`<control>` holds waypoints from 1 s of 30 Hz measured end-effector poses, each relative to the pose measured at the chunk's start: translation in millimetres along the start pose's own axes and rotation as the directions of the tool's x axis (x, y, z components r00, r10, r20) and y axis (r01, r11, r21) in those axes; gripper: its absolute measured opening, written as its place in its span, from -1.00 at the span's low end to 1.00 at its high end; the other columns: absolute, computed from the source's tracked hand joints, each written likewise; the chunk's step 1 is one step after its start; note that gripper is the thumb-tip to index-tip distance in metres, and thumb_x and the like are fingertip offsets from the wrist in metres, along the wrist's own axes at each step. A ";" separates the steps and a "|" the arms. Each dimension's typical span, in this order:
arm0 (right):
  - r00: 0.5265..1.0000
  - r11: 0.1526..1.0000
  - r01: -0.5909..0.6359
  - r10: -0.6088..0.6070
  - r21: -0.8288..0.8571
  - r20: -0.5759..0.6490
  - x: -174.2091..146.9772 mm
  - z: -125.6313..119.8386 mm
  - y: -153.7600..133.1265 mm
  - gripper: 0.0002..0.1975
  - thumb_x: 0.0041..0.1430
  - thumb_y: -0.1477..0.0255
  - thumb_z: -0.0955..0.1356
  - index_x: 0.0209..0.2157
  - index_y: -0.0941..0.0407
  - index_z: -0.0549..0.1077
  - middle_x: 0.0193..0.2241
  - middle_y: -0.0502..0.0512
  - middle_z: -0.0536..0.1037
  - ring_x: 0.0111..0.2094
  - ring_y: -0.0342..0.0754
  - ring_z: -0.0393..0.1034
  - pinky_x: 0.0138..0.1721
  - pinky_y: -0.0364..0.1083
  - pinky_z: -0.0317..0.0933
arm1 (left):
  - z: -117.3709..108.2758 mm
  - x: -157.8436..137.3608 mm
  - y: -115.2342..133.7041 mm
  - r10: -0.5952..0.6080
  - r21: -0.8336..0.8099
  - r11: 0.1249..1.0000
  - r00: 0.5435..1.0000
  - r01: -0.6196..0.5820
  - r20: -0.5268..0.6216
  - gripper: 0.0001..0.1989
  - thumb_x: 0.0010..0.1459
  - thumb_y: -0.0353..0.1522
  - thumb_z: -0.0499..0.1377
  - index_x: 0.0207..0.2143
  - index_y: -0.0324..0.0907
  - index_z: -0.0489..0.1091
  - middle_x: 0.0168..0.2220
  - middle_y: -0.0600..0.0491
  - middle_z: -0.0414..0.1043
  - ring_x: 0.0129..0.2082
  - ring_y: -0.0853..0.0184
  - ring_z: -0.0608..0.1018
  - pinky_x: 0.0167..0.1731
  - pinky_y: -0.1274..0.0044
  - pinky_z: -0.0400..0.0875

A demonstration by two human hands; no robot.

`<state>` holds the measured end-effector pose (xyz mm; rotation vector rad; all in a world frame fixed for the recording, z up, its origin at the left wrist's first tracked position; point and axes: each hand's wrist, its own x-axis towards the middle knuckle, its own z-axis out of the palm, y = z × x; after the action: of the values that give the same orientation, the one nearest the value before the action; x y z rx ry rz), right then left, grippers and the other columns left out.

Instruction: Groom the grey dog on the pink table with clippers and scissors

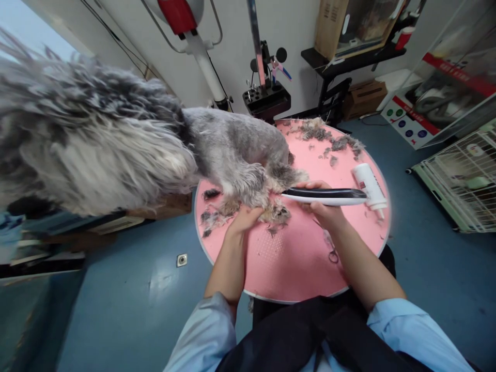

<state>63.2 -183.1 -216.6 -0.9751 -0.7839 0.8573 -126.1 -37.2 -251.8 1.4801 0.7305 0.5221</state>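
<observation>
A grey dog [236,134] with a close-clipped body and a shaggy head stands on a round pink grooming table [294,268]. My left hand [247,218] is closed around the lower part of a furry leg [250,186]; its fingers are mostly hidden behind the fur. In my right hand [321,204] lies a black and white hair clipper [327,195], its blade end pointing left against the dog's leg fur. Scissors [332,254] rest on the table below my right wrist, partly covered by it. The dog's head fills the upper left, close to the camera.
A white bottle [369,186] lies at the table's right edge. Cut fur [321,133] is heaped at the far side, with more tufts at left. Behind stand a tool holder [267,101] on a pole and a red-and-white dryer [178,18]. A wire cage [465,175] is at right.
</observation>
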 end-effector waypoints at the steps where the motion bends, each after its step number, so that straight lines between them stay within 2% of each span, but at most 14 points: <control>1: 0.996 0.998 0.038 -0.033 -0.056 0.079 2.6 2.8 -3.2 -0.55 -0.10 0.13 0.54 -0.21 0.02 0.44 -0.19 0.11 0.60 -0.19 0.02 0.51 -0.15 0.03 0.43 | -0.1 -0.6 0.7 0.000 0.011 1.000 1.000 0.000 -0.002 -0.80 -0.17 -0.25 0.25 -0.55 -0.20 0.41 -0.53 0.06 0.45 -0.48 0.33 0.46 -0.40 0.49 0.40; 4: 0.936 0.969 0.100 -0.015 -0.227 0.351 7.5 8.8 -11.5 -0.63 -0.05 0.24 0.54 -0.22 0.06 0.48 -0.17 0.14 0.60 -0.10 0.03 0.50 -0.02 0.05 0.38 | -0.6 -2.1 2.9 -0.007 0.036 0.999 1.000 0.006 0.008 -0.80 -0.14 -0.26 0.25 -0.52 -0.22 0.42 -0.51 0.05 0.45 -0.45 0.31 0.48 -0.35 0.48 0.39; 6: 0.898 0.952 0.123 0.014 -0.281 0.440 8.4 8.5 -15.2 -0.68 0.00 0.27 0.52 -0.22 0.07 0.50 -0.19 0.15 0.60 -0.12 0.02 0.51 -0.03 0.04 0.38 | -0.6 -2.2 4.3 -0.004 0.030 1.000 1.000 0.004 0.017 -0.80 -0.12 -0.26 0.26 -0.49 -0.23 0.44 -0.47 0.04 0.47 -0.40 0.29 0.51 -0.29 0.46 0.41; 11: 0.917 0.961 0.175 -0.079 -0.215 0.392 8.6 3.9 -12.1 -0.68 0.04 0.30 0.50 -0.18 0.06 0.46 -0.12 0.17 0.59 -0.05 0.03 0.50 0.02 0.06 0.37 | 0.9 -0.1 5.4 0.043 0.004 0.999 0.998 -0.043 0.040 -0.79 -0.11 -0.28 0.27 -0.41 -0.24 0.49 -0.40 0.03 0.52 -0.33 0.27 0.54 -0.19 0.44 0.42; 14: 0.896 0.946 0.164 -0.025 -0.278 0.444 8.4 4.4 -6.1 -0.69 0.02 0.30 0.51 -0.20 0.06 0.47 -0.16 0.16 0.59 -0.08 0.02 0.51 0.00 0.06 0.38 | 0.9 0.6 4.4 0.036 0.004 0.999 0.999 -0.036 0.018 -0.80 -0.10 -0.28 0.28 -0.43 -0.24 0.49 -0.42 0.04 0.52 -0.36 0.30 0.53 -0.22 0.47 0.42; 17: 0.892 0.943 0.165 -0.017 -0.291 0.452 9.3 2.1 -5.4 -0.68 0.04 0.31 0.50 -0.16 0.06 0.47 -0.08 0.19 0.57 -0.01 0.04 0.48 0.06 0.09 0.34 | 0.8 0.7 4.2 0.039 -0.006 0.999 0.999 -0.039 -0.004 -0.79 -0.12 -0.29 0.29 -0.42 -0.24 0.50 -0.40 0.03 0.53 -0.35 0.30 0.53 -0.21 0.48 0.42; 18: 0.880 0.943 0.160 -0.002 -0.292 0.475 10.3 0.0 -6.5 -0.66 0.03 0.32 0.50 -0.14 0.06 0.47 -0.03 0.20 0.55 0.01 0.05 0.47 0.07 0.09 0.33 | 1.0 0.7 4.5 0.034 -0.007 0.999 0.999 -0.034 -0.006 -0.80 -0.13 -0.29 0.30 -0.43 -0.24 0.49 -0.41 0.04 0.53 -0.35 0.30 0.53 -0.22 0.48 0.42; 20: 0.815 0.948 0.116 0.078 -0.295 0.574 13.1 -5.3 -9.2 -0.60 -0.01 0.32 0.52 -0.12 0.07 0.47 0.03 0.21 0.52 -0.01 0.04 0.48 0.04 0.06 0.35 | 1.9 0.9 5.4 0.015 -0.005 1.000 1.000 -0.015 -0.016 -0.80 -0.13 -0.29 0.31 -0.46 -0.24 0.48 -0.43 0.03 0.52 -0.37 0.30 0.53 -0.24 0.48 0.42; 22: 0.769 0.961 0.009 0.171 -0.277 0.616 15.8 -9.6 -10.4 -0.54 -0.07 0.28 0.55 -0.12 0.08 0.45 -0.05 0.19 0.56 -0.11 0.02 0.52 -0.06 0.03 0.41 | 3.5 1.5 6.7 0.001 -0.012 1.000 0.999 -0.001 -0.035 -0.79 -0.13 -0.27 0.31 -0.48 -0.24 0.47 -0.46 0.03 0.52 -0.39 0.30 0.52 -0.26 0.48 0.42; 23: 0.794 0.966 -0.049 0.193 -0.255 0.577 16.6 -10.3 -9.7 -0.53 -0.08 0.27 0.55 -0.13 0.08 0.43 -0.12 0.16 0.59 -0.17 0.01 0.53 -0.12 0.02 0.42 | 4.4 1.8 7.6 0.000 -0.019 1.000 0.999 -0.001 -0.045 -0.77 -0.14 -0.25 0.32 -0.48 -0.24 0.47 -0.46 0.02 0.52 -0.39 0.29 0.52 -0.26 0.47 0.42; 24: 0.847 0.972 -0.086 0.187 -0.219 0.498 16.7 -9.6 -8.1 -0.54 -0.07 0.25 0.55 -0.15 0.06 0.41 -0.21 0.11 0.61 -0.23 0.00 0.54 -0.17 0.01 0.43 | 5.4 2.1 8.5 0.004 -0.025 1.000 0.999 -0.005 -0.052 -0.76 -0.15 -0.24 0.32 -0.48 -0.24 0.47 -0.47 0.02 0.51 -0.40 0.29 0.52 -0.27 0.47 0.42; 26: 0.955 0.989 -0.063 0.098 -0.132 0.281 15.4 -4.5 -2.5 -0.60 -0.03 0.25 0.54 -0.21 0.03 0.36 -0.31 0.03 0.61 -0.27 -0.03 0.53 -0.17 0.01 0.42 | 7.0 2.5 10.3 0.022 -0.037 0.999 0.999 -0.023 -0.050 -0.75 -0.17 -0.23 0.32 -0.49 -0.23 0.47 -0.48 0.03 0.51 -0.41 0.30 0.51 -0.27 0.47 0.42; 28: 0.982 0.996 0.016 0.000 -0.086 0.189 12.7 2.8 3.9 -0.62 -0.01 0.24 0.53 -0.26 0.02 0.33 -0.23 0.04 0.60 -0.18 -0.01 0.53 -0.07 0.06 0.40 | 7.7 2.3 11.8 0.044 -0.049 0.998 0.999 -0.045 -0.024 -0.77 -0.16 -0.24 0.31 -0.49 -0.23 0.49 -0.47 0.03 0.51 -0.41 0.31 0.51 -0.26 0.47 0.43; 30: 0.967 0.996 0.015 0.008 -0.090 0.253 10.2 8.0 8.8 -0.61 -0.01 0.24 0.52 -0.24 0.02 0.33 -0.14 0.10 0.59 -0.09 0.03 0.51 0.01 0.12 0.36 | 7.6 1.8 12.7 0.065 -0.058 0.996 0.998 -0.064 0.009 -0.79 -0.13 -0.26 0.30 -0.49 -0.24 0.51 -0.46 0.03 0.52 -0.41 0.32 0.52 -0.24 0.48 0.43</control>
<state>58.7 -168.5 -220.0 -0.9549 -1.0513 0.9616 -117.9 -40.6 -239.8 1.4554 0.6562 0.5793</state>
